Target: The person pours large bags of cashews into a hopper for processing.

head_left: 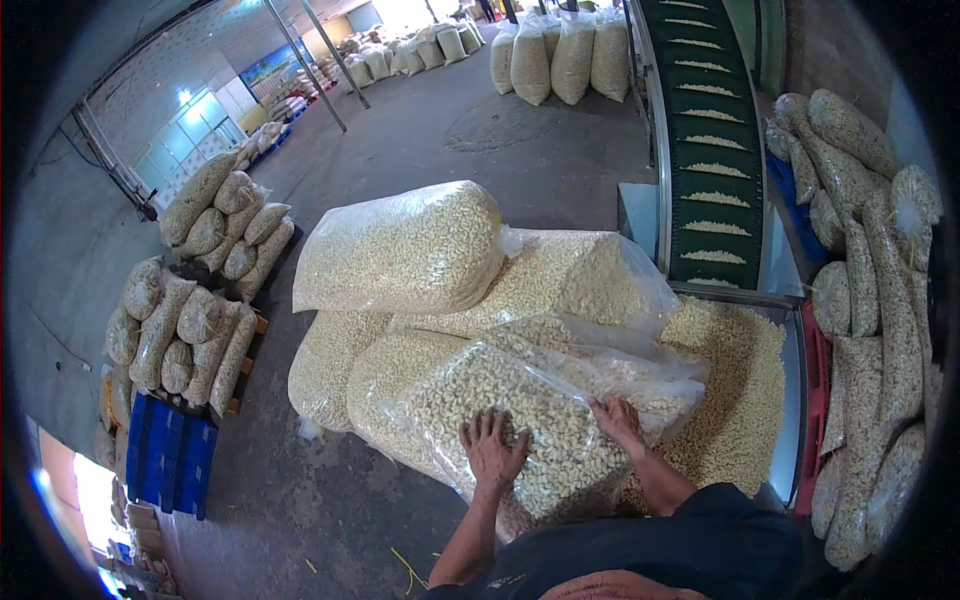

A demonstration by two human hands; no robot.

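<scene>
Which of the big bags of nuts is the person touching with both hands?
The nearest clear bag, right in front of the person. The left hand and right hand both press on it; the other bags, like the top one, lie untouched.
</scene>
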